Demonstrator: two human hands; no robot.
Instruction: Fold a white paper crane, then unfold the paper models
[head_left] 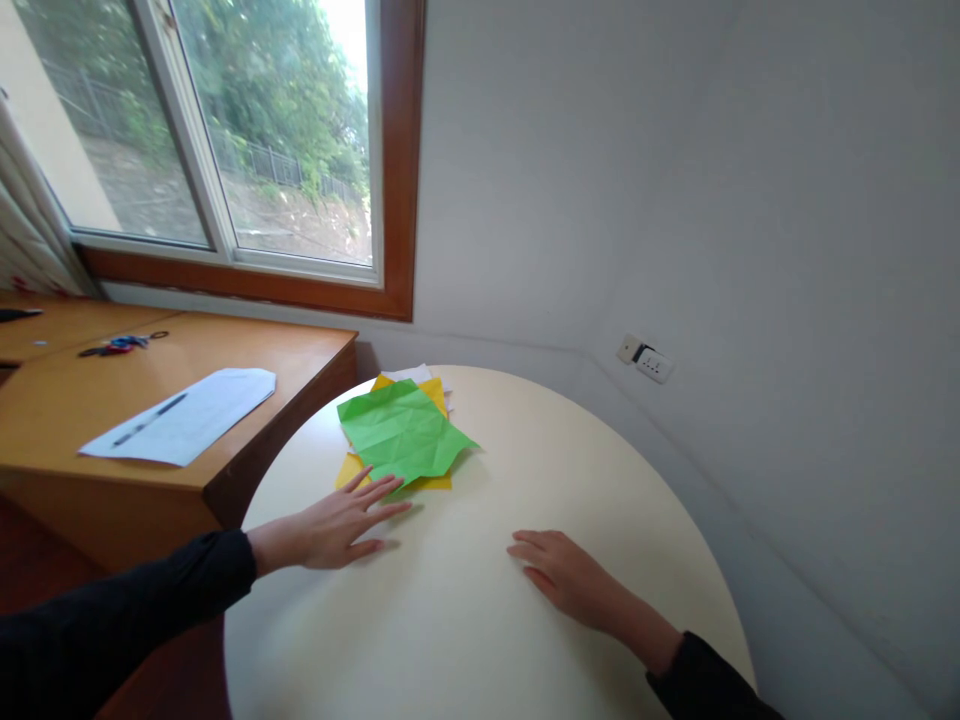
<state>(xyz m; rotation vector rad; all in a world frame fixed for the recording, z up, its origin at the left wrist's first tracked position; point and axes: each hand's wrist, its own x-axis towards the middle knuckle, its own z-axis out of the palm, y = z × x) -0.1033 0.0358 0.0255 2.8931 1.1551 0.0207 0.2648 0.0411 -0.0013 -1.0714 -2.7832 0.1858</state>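
Observation:
A creased green paper sheet (405,430) lies on top of a yellow sheet (435,392) and a white sheet (409,374) at the far left side of a round cream table (570,470). My left hand (341,527) rests flat on the table with fingers spread; its fingertips touch the near edge of the paper stack. My right hand (566,575) lies palm down on the bare tabletop, apart from the papers and holding nothing. Both arms wear dark sleeves.
A wooden desk (90,410) stands to the left, carrying a white paper (202,410) with a pen (150,419) on it and scissors (120,345) farther back. A window is behind it. A wall socket (645,360) sits on the grey wall at right.

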